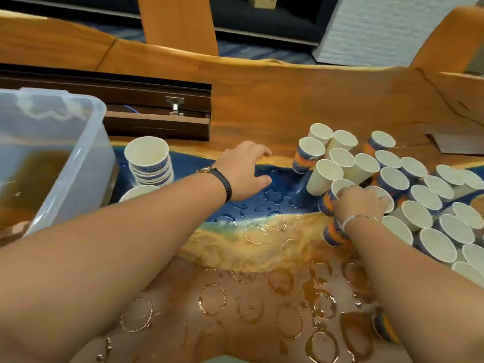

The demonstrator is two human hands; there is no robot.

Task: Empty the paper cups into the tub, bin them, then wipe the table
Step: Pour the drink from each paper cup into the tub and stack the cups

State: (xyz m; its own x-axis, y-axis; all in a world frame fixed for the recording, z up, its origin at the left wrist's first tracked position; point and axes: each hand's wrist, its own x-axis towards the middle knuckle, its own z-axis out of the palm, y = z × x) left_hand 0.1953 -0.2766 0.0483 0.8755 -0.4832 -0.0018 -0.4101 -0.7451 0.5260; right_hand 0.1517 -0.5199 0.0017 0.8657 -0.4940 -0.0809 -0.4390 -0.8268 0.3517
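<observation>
**Q:** Now, where do the hands lie?

**A:** The left hand (243, 171) reaches over the blue band of the table (262, 100), fingers loosely spread and holding nothing. Whether it touches the wet surface cannot be told. The right hand (360, 203) lies on the near edge of the cups (419, 195), its fingers curled down over the rim of one cup (340, 186), which it grips from above.

**Q:** And how are the task's things placed?

**A:** The cups stand packed together at the right of the table, mouths up, some leaning, and most look empty. A stack (148, 163) of nested ones stands just beside the tub (52, 153), with another rim showing in front of it. The tub is clear plastic, sits at the left edge and holds brown liquid. One more cup lies tipped (383, 328) under the right forearm, in a brown puddle.

**Q:** What of the surface itself?

**A:** Brown rings (212, 299) and droplets cover the near and middle parts, between the two forearms. A dark wooden case (157, 124) lies behind the stack, against the tub's far corner.
</observation>
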